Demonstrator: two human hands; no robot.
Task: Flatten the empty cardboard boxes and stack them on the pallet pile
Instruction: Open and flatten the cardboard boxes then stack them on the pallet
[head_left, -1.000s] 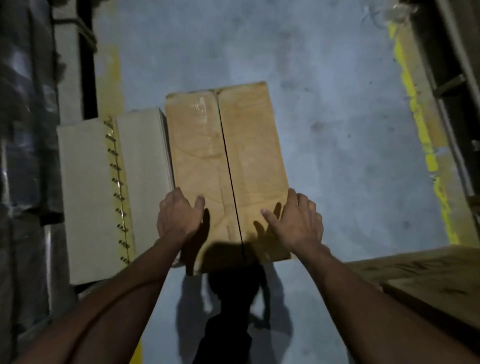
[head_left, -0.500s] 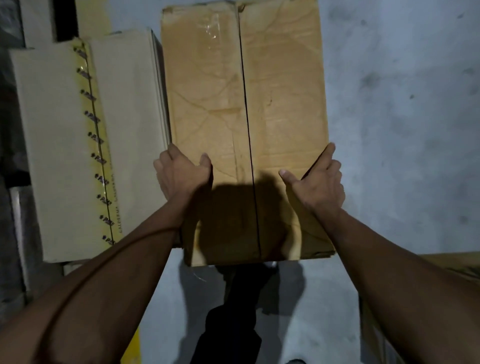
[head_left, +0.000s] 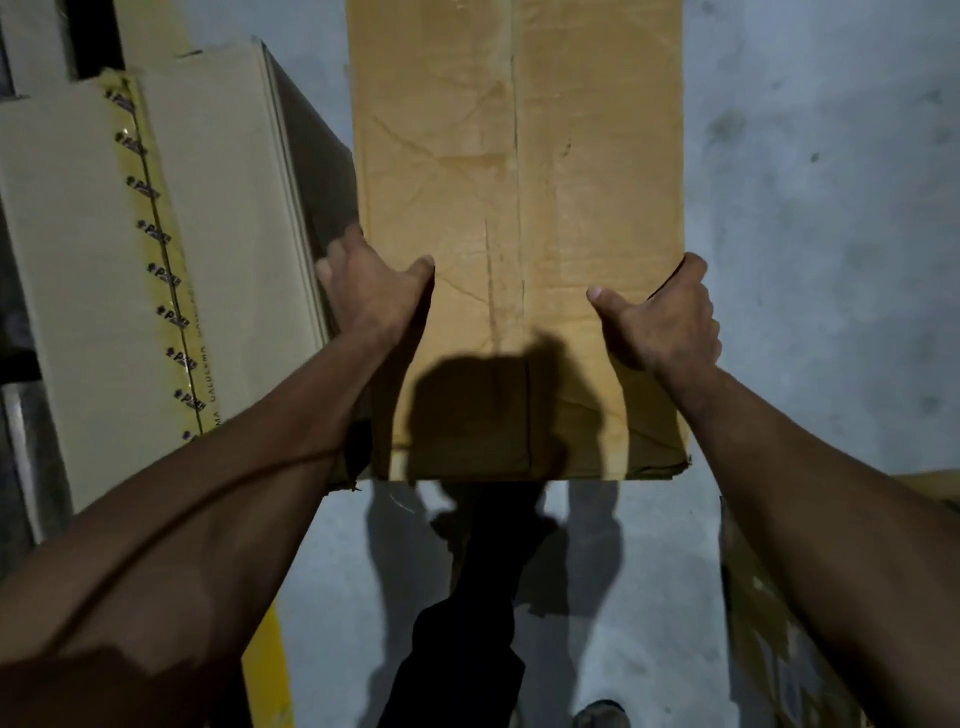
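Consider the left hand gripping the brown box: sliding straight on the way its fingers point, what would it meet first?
Probably the pale box; the left hand already nearly touches its side, though depth is unclear.

Dim, uneven light falls from behind the wearer, throwing a dark head-shaped shadow on the lower part of the tan, creased cardboard box (head_left: 519, 208). Frame corners sink into murk; wide-angle bending curves the edges, detail soft throughout.

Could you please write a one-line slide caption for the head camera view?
Left hand and right hand grip a brown cardboard box by its sides, beside a taped pale box.
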